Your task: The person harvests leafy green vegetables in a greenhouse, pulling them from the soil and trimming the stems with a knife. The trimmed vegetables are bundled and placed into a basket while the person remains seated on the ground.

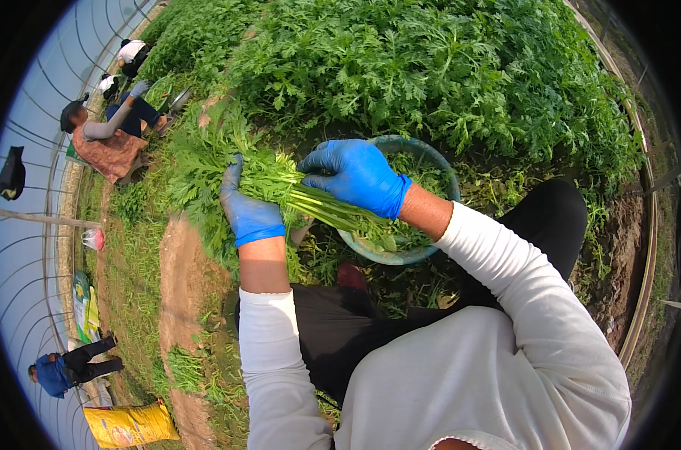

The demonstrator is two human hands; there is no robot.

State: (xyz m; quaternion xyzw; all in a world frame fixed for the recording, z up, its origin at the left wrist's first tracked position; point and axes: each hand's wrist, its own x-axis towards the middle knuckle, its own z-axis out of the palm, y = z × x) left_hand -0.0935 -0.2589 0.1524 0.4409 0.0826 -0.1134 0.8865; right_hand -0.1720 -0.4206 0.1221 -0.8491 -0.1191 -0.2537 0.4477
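A thick bunch of leafy greens with pale stems [312, 197] lies across my left hand [251, 208], which is in a blue glove and wraps the leafy end with the thumb on top. My right hand [354, 175], also gloved in blue, is over the stem end; its fingertips are at the stems, and whether they pinch any is hidden. Beneath the stems stands a round greenish-blue tub [455, 180] with loose leaves and trimmings [416, 169] inside. The bunch's stem ends hang over the tub's opening.
Dense growing greens [430, 67] fill the ground ahead. To the left runs a bare soil strip [180, 281] with a small pile of cut greens [185, 368]. Farther left are a seated person [112, 138], a standing person [73, 368] and a yellow sack [131, 424]. A wooden edge [647, 247] borders the right.
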